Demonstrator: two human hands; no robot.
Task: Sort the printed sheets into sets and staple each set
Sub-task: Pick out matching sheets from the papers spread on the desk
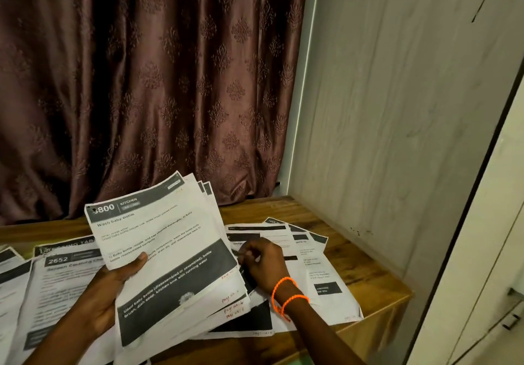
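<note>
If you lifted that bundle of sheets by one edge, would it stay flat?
Probably not. The bundle is thin paper, already fanned at its top corner, so it would likely droop. The left hand pinches only one edge; loose sheets may slide apart.

Matt white paper sheets (158, 240) with dark printed bands, slightly curled at the edges. They lie over a wooden table (365, 265) with a smooth, lightly glossy grain. Behind hangs a brown cloth curtain (147, 81), satiny, with an embossed motif. A pale wall panel (397, 109) looks matt, wood-grained. Orange beaded bracelets (286, 293) look like plastic.
</note>
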